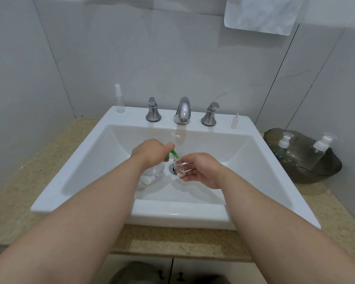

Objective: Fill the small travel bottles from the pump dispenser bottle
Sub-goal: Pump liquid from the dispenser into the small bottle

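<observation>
Over the white sink basin (244, 152), my left hand (150, 152) grips the top of a clear pump dispenser bottle (153, 174) with a green pump nozzle (174, 153). The nozzle's tip points at the mouth of a small clear travel bottle (179, 168), which my right hand (201, 170) holds tilted just above the drain. A capped clear spray bottle (119, 99) stands on the sink's back left corner. A small white pump insert (234, 121) stands on the back right ledge.
A chrome faucet (182, 110) with two handles sits at the back of the sink. A dark glass bowl (301, 158) on the speckled counter to the right holds two capped travel bottles. A white towel (260, 13) hangs above.
</observation>
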Demonstrator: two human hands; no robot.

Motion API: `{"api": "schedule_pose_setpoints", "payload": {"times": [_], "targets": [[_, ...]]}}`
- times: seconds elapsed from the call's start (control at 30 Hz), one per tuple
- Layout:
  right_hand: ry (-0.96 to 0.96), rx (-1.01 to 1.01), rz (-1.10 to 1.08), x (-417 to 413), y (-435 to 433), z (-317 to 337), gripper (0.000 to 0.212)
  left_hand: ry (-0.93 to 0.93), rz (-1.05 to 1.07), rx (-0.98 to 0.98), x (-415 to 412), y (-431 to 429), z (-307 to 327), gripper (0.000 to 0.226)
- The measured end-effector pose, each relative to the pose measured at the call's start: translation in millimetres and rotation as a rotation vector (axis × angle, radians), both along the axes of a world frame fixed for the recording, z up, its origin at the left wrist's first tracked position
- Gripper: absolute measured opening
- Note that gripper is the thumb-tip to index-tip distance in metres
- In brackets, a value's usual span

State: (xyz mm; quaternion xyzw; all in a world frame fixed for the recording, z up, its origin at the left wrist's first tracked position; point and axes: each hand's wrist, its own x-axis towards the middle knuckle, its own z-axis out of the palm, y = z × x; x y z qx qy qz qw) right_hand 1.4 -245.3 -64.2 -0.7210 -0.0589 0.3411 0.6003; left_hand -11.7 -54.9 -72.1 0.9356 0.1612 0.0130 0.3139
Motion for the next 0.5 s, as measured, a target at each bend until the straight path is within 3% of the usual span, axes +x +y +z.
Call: {"api": "schedule_pose_setpoints", "payload": {"times": [0.27, 0.5], "targets": [[-0.001, 0.001, 0.012, -0.6, -0.4, 0.1, 0.014, -0.005, -0.017, 0.038, -1.6, -1.8, 1.5, 0.053], [0.014, 0.038, -0.07, 4.3, 0.1, -1.5, 0.019, -0.023, -0.016, 0.024, -6.8, 0.5, 1.1, 0.088]]}}
